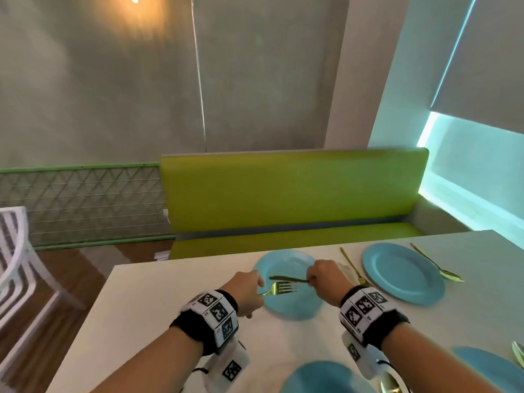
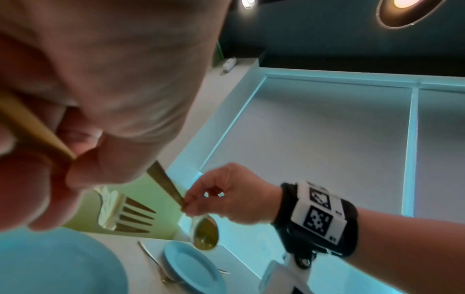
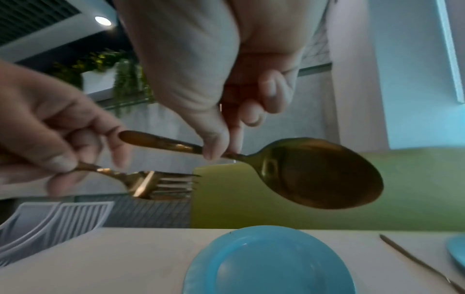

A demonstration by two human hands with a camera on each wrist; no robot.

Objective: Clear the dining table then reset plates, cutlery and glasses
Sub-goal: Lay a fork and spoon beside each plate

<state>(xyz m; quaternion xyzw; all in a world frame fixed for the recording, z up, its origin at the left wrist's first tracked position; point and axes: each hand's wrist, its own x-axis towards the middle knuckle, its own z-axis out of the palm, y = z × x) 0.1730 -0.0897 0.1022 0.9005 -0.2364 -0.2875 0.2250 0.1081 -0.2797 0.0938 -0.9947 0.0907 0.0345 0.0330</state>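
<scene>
You are standing in a restaurant or café dining room. Across the pale table (image 1: pixel 147 302) from you runs a long lime-green upholstered bench (image 1: pixel 292 191) set against a bare grey wall (image 1: pixel 99 89), the kind of fixed booth seating eateries use. The table carries several matching place settings: blue plates (image 1: pixel 402 273) with gold cutlery (image 1: pixel 436 263) laid beside them. To your left you see a white slatted chair (image 1: pixel 14 268) on a wood floor (image 1: pixel 71 282) and a green-framed wire-mesh partition (image 1: pixel 82 202). A roller blind (image 1: pixel 482 61) covers the window on your right, trailing greenery (image 3: pixel 125 79) hangs high up, and round lights (image 2: pixel 405 14) sit in a dark ceiling.
</scene>
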